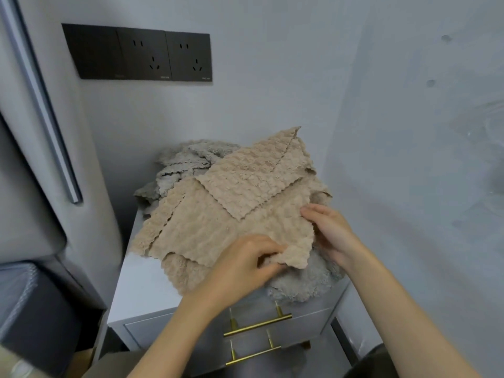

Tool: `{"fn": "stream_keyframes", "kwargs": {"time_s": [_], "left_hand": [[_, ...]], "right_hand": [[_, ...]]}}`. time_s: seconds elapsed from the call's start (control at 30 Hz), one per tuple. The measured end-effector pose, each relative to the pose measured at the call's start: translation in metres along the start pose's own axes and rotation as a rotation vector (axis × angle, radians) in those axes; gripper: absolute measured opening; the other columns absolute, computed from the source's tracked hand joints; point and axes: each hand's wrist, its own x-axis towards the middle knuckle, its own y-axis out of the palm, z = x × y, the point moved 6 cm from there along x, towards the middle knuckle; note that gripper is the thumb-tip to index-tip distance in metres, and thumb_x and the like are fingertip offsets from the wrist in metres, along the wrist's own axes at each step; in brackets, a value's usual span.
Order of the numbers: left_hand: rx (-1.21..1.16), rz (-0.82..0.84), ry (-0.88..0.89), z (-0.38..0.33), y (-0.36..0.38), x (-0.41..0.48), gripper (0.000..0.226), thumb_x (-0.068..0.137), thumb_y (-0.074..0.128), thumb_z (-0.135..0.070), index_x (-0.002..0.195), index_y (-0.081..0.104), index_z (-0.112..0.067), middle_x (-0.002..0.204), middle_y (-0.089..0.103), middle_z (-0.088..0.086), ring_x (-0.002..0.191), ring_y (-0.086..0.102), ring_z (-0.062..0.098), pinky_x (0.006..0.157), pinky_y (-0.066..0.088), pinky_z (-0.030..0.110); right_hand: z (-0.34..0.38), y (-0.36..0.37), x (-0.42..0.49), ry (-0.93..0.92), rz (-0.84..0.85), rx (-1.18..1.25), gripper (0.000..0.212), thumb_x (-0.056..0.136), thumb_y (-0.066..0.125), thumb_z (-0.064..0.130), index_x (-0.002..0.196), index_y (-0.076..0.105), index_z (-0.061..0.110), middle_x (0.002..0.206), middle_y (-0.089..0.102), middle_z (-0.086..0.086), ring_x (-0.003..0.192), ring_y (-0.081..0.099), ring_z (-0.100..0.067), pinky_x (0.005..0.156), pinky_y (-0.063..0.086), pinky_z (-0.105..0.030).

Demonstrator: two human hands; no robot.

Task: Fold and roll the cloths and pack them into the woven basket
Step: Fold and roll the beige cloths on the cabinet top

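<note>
Pinching the near corner of the beige cloth (231, 227) with the left hand (245, 266), fingers curled tight, corner bunched and raised a little off the pile. Holding the same cloth's right edge with the right hand (331, 233), thumb on top, fingers tucked behind the fabric. Both grips narrow, both on the one cloth, forearms reaching in from the near side. Spread fairly flat otherwise, scalloped edges showing, set at a slant on top of the white cabinet (141, 282). Overlapped on its far side by a second beige cloth (253, 181), far corner of that one tipped up toward the wall (272, 91). More beige layers beneath and to the left; count not readable. Behind the beige pile, against the wall: crumpled grey cloths (185, 162), heaped loosely. Under the right wrist, at the near right corner of the cabinet top: near grey cloth (305, 285), rumpled, drooping over the front edge. Below that edge, two drawer fronts with brass handles (256, 324), one above the other. High on the wall, up and to the left: dark socket panel (139, 53).
</note>
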Motion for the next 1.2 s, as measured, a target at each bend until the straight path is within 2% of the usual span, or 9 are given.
{"fn": "stream_keyframes", "kwargs": {"time_s": [0.17,0.27,0.37,0.53,0.73,0.87,0.97,1.1,1.2], "left_hand": [[-0.030,-0.017,0.001,0.004,-0.008,0.000,0.056,0.070,0.067,-0.063,0.119,0.062,-0.037,0.119,0.056,-0.023,0.114,0.047,-0.005,0.097,0.032,0.011],[0.180,-0.245,-0.040,0.012,-0.025,-0.001,0.036,0.083,0.061,-0.051,0.114,0.064,-0.032,0.113,0.055,-0.019,0.107,0.046,0.000,0.092,0.035,0.018],[0.419,-0.320,-0.092,0.018,-0.028,-0.001,0.035,0.085,0.065,-0.036,0.118,0.060,-0.028,0.114,0.054,-0.009,0.106,0.046,0.011,0.090,0.040,0.031],[0.475,-0.108,-0.078,0.017,-0.001,0.012,0.058,0.081,0.056,-0.054,0.136,0.044,-0.038,0.133,0.044,-0.009,0.124,0.033,0.015,0.098,0.023,0.031],[0.339,0.144,-0.119,0.031,0.021,0.023,0.065,0.062,0.045,-0.082,0.120,0.054,-0.053,0.132,0.041,-0.024,0.115,0.023,0.000,0.097,0.020,0.031],[0.269,-0.026,-0.074,0.020,0.015,0.035,0.031,0.071,0.057,-0.065,0.092,0.068,-0.044,0.105,0.054,-0.025,0.100,0.036,0.002,0.088,0.026,0.033],[0.113,-0.125,-0.090,0.016,0.009,0.042,0.017,0.076,0.063,-0.053,0.086,0.066,-0.040,0.087,0.054,-0.016,0.087,0.044,0.005,0.076,0.033,0.026],[-0.086,-0.361,-0.174,0.017,-0.013,0.053,0.011,0.088,0.062,-0.039,0.093,0.068,-0.033,0.058,0.056,-0.008,0.051,0.045,0.002,0.052,0.035,0.014],[-0.296,-0.599,-0.334,0.034,-0.031,0.055,0.021,0.095,0.054,-0.030,0.112,0.064,-0.022,0.067,0.064,-0.005,0.052,0.052,0.004,0.048,0.043,0.017]], "right_hand": [[0.012,-0.026,-0.009,-0.001,-0.152,0.029,0.025,0.095,0.042,-0.001,0.079,0.058,0.009,0.060,0.067,-0.001,0.053,0.066,-0.010,0.045,0.051,-0.021],[0.016,-0.049,-0.014,-0.060,-0.289,-0.361,0.028,0.096,0.038,0.009,0.071,0.047,0.015,0.057,0.054,0.005,0.051,0.052,-0.007,0.046,0.039,-0.021],[0.013,-0.066,-0.016,-0.111,-0.301,-0.772,0.019,0.098,0.036,0.019,0.083,0.047,0.014,0.074,0.050,0.000,0.064,0.043,-0.015,0.055,0.031,-0.031],[-0.002,-0.076,-0.017,-0.011,-0.195,-0.982,0.023,0.097,0.041,0.035,0.108,0.051,0.017,0.097,0.057,0.003,0.086,0.054,-0.019,0.067,0.036,-0.031],[0.002,-0.084,-0.021,0.019,-0.194,-0.942,0.033,0.088,0.055,0.048,0.084,0.059,0.016,0.083,0.063,0.002,0.076,0.059,-0.014,0.062,0.046,-0.032],[0.004,-0.088,-0.023,0.001,-0.176,-0.940,0.028,0.091,0.056,0.040,0.089,0.066,0.014,0.086,0.067,-0.001,0.083,0.063,-0.019,0.076,0.052,-0.037],[0.005,-0.091,-0.022,-0.018,-0.180,-0.924,0.022,0.092,0.057,0.037,0.085,0.066,0.018,0.082,0.067,0.002,0.080,0.062,-0.017,0.072,0.051,-0.035],[0.003,-0.095,-0.020,-0.019,-0.197,-0.969,0.032,0.091,0.057,0.034,0.065,0.047,0.018,0.063,0.054,0.002,0.061,0.051,-0.016,0.054,0.035,-0.030],[0.000,-0.096,-0.019,0.000,-0.185,-0.975,0.031,0.091,0.056,0.031,0.065,0.043,0.017,0.063,0.050,0.001,0.059,0.048,-0.016,0.053,0.033,-0.030]]}}
